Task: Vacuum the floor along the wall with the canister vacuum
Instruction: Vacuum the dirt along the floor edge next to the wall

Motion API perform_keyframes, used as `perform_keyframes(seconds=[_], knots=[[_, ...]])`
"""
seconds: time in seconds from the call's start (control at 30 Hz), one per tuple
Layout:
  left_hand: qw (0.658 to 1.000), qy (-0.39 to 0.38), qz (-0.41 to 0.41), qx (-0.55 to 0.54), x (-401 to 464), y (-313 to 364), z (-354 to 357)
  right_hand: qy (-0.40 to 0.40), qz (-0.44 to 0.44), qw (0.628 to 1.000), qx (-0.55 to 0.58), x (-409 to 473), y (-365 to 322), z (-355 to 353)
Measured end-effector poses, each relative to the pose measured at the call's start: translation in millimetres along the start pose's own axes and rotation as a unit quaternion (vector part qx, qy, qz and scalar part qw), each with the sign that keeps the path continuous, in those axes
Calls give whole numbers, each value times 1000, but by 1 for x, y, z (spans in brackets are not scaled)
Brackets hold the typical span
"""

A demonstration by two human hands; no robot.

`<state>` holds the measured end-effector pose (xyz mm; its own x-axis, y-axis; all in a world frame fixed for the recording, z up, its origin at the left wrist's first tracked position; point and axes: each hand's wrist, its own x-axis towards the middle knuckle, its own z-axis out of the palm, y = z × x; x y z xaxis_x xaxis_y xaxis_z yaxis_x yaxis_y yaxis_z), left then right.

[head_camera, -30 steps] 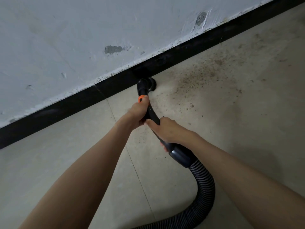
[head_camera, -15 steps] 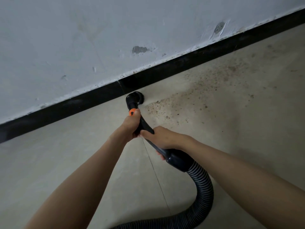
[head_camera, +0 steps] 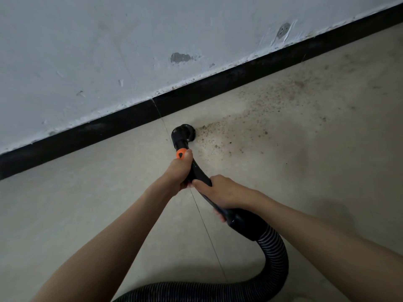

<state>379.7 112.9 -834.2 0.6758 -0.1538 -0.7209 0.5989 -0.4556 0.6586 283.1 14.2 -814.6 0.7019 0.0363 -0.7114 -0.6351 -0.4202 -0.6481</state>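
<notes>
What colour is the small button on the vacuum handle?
Orange button, on the black curved plastic handle; head view.

Both bare forearms reach forward and converge near the middle of the view. The left hand [head_camera: 177, 171] is ahead, its fingers curled round the vacuum wand [head_camera: 196, 171]. The right hand [head_camera: 220, 191] grips the same wand just behind it, knuckles up, fingertips showing beneath.

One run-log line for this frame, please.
left hand, right hand: grip wand | brush nozzle: floor, beside dirt
</notes>
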Motion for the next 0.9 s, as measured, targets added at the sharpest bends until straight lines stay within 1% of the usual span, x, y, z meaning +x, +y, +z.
perform_keyframes(seconds=[0.23, 0.53, 0.9], knots=[[999, -43, 4, 24, 2, 18, 17, 29, 17, 999, -7, -1, 6, -14], [996, -63, 31, 63, 8, 39, 62, 78, 32, 996, 4, -6, 31, -43], [990, -80, 50, 102, 18, 66, 110, 125, 21, 990, 53, -2, 60, -77]])
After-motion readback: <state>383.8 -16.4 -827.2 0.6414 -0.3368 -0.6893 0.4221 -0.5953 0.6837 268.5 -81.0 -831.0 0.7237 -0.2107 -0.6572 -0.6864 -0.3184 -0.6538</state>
